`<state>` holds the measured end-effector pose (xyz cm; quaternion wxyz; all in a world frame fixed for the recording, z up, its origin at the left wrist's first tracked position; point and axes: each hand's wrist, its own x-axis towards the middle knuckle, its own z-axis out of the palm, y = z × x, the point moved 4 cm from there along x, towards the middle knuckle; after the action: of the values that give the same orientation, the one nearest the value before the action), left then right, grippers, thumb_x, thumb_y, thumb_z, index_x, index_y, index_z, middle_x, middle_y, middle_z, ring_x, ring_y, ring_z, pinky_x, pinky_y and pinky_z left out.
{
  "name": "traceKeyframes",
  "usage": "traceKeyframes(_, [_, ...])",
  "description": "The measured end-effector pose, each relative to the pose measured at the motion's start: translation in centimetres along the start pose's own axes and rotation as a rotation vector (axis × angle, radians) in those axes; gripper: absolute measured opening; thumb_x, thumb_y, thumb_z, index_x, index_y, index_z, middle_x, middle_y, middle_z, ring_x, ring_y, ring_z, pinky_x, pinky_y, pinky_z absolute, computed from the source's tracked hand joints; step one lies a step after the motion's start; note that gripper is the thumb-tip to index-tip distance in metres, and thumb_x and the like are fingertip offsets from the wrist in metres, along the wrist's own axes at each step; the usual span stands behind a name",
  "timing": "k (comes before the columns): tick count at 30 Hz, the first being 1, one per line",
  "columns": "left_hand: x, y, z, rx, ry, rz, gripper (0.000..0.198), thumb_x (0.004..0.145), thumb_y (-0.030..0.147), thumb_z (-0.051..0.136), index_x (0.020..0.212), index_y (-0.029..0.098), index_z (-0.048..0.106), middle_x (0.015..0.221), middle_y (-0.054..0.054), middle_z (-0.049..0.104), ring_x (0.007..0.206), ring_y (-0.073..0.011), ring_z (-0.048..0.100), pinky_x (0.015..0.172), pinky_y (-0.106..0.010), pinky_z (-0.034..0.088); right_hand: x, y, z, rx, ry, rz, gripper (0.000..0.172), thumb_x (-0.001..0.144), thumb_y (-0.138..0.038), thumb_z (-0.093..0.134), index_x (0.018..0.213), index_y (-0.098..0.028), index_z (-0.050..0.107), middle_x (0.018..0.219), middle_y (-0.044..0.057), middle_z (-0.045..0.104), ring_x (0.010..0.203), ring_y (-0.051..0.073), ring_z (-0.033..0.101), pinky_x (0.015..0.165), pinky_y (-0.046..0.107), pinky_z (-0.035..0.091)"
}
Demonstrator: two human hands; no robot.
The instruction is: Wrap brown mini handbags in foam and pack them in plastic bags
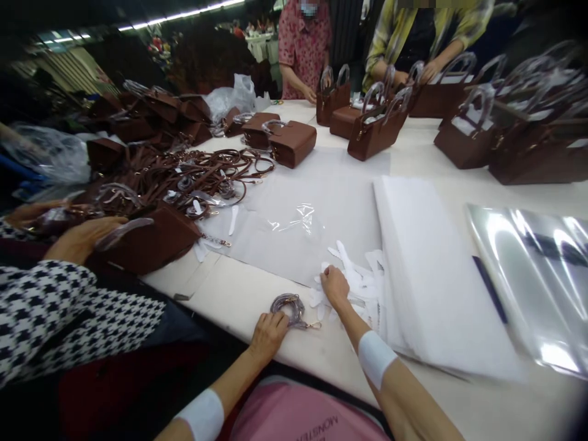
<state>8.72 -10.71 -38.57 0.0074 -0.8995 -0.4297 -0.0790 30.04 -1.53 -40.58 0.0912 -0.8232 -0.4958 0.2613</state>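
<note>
Long strip lights (181, 17) burned at 11 o'clock in the dim room, above a pale table (206, 294) crowded with brown bags. One person in a floral top (303, 55) stood at 12 o'clock, another in a plaid shirt (388, 37) at 1, both with their hands among upright bags (379, 131). More bags (533, 147) were massed towards 2 o'clock, and a tangle of straps (156, 174) spread at 10. At 8 o'clock, a neighbour's hand (87, 237) held a tilted bag (156, 239), the sleeve (50, 306) checked black and white.

Near 6 o'clock lay a coiled strap (301, 312) in clear wrapping, its metal clasp (313, 326) pointing towards 4. The wearer's left hand (270, 334) pinched the coil's near edge. At 5 o'clock the right hand (335, 285) had its fingers bunched together on a scatter of white slips (362, 285); whether they gripped one could not be told. Just beside the slips, towards 4 o'clock, sat a stack of white sheets (427, 263), with shiny film (514, 245) beyond it at 3.
</note>
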Motion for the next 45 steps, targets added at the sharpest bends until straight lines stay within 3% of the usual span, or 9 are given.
traceKeyframes(4, [0.0, 0.3, 0.0, -0.014, -0.039, -0.059, 0.013, 0.086, 0.026, 0.048, 0.089, 0.016, 0.057, 0.091, -0.005, 0.059, 0.074, -0.0145, 0.053, 0.069, -0.03, 0.039, -0.7, -0.2, -0.5, -0.017, 0.014, 0.026, 0.038, 0.086, -0.038, 0.049, 0.116, -0.015, 0.046, 0.113, 0.009, 0.05, 0.092, 0.018, 0.054, 0.077, 0.038, 0.048])
traceKeyframes(20, [-0.2, 0.7, -0.4, -0.195, -0.057, -0.284, 0.011, 0.082, 0.024, 0.052, 0.091, 0.018, 0.057, 0.09, -0.005, 0.058, 0.082, -0.0187, 0.056, 0.071, -0.032, 0.042, -0.5, -0.9, -0.5, 0.032, -0.073, 0.074, 0.03, 0.087, -0.032, 0.05, 0.11, -0.014, 0.051, 0.105, 0.007, 0.055, 0.091, 0.017, 0.055, 0.078, 0.038, 0.048])
traceKeyframes(25, [-0.1, 0.3, -0.8, -0.311, -0.038, -0.317, 0.008, 0.08, 0.021, 0.054, 0.087, 0.019, 0.057, 0.089, -0.005, 0.058, 0.081, -0.019, 0.055, 0.073, -0.033, 0.041, -0.5, -2.0, -0.8, 0.159, -0.019, 0.025, 0.026, 0.086, -0.031, 0.051, 0.104, -0.014, 0.054, 0.108, 0.007, 0.054, 0.095, 0.018, 0.053, 0.082, 0.04, 0.045])
traceKeyframes(31, [-0.3, -0.5, -1.1, -0.549, -0.02, -0.392, 0.01, 0.077, 0.018, 0.055, 0.086, 0.02, 0.059, 0.09, -0.005, 0.06, 0.084, -0.0207, 0.055, 0.075, -0.034, 0.039, -0.9, -4.9, -4.9, 0.529, 0.168, -0.144, 0.031, 0.088, -0.037, 0.044, 0.108, -0.014, 0.049, 0.093, 0.005, 0.057, 0.087, 0.016, 0.058, 0.078, 0.035, 0.047])
traceKeyframes(34, [0.0, -1.5, -1.3, -0.708, -0.017, -0.454, 0.011, 0.079, 0.023, 0.053, 0.088, 0.02, 0.059, 0.09, -0.004, 0.059, 0.086, -0.0201, 0.054, 0.076, -0.033, 0.038, -2.0, -4.4, -7.6, 0.752, 0.228, -0.161, 0.046, 0.088, -0.046, 0.032, 0.126, -0.019, 0.031, 0.1, 0.005, 0.053, 0.09, 0.016, 0.059, 0.071, 0.03, 0.05])
traceKeyframes(36, [0.4, -2.6, -1.6, -0.826, -0.01, -0.512, 0.015, 0.082, 0.028, 0.048, 0.089, 0.019, 0.057, 0.088, -0.004, 0.059, 0.084, -0.0182, 0.053, 0.075, -0.03, 0.038, -3.6, -3.2, -8.1, 0.856, 0.185, -0.148, 0.052, 0.084, -0.049, 0.04, 0.125, -0.02, 0.031, 0.099, 0.004, 0.054, 0.089, 0.016, 0.061, 0.072, 0.03, 0.051])
traceKeyframes(38, [1.1, -3.7, -1.9, -0.958, -0.017, -0.562, 0.023, 0.085, 0.035, 0.042, 0.089, 0.017, 0.056, 0.081, -0.002, 0.057, 0.076, -0.0151, 0.051, 0.069, -0.026, 0.039, -5.8, -2.2, -7.1, 0.913, 0.054, -0.117, 0.05, 0.075, -0.049, 0.054, 0.111, -0.016, 0.045, 0.085, 0.003, 0.058, 0.078, 0.018, 0.063, 0.067, 0.03, 0.053])
traceKeyframes(41, [2.4, -4.9, -2.5, -1.155, -0.075, -0.577, 0.035, 0.087, 0.043, 0.035, 0.088, 0.014, 0.054, 0.067, 0.001, 0.05, 0.058, -0.0098, 0.043, 0.054, -0.02, 0.036, -8.9, -1.9, -3.7, 0.944, -0.171, -0.055, 0.037, 0.067, -0.047, 0.062, 0.082, -0.014, 0.054, 0.067, 0.003, 0.059, 0.061, 0.019, 0.063, 0.043, 0.023, 0.048])
traceKeyframes(45, [4.0, -5.0, -3.3, -1.331, -0.178, -0.524, 0.038, 0.085, 0.046, 0.04, 0.092, 0.013, 0.057, 0.063, 0.002, 0.047, 0.053, -0.0076, 0.037, 0.049, -0.018, 0.031, -10.1, -3.5, -0.2, 0.973, -0.288, 0.002, 0.032, 0.07, -0.045, 0.058, 0.079, -0.014, 0.056, 0.069, 0.003, 0.058, 0.052, 0.015, 0.06, 0.033, 0.018, 0.038])
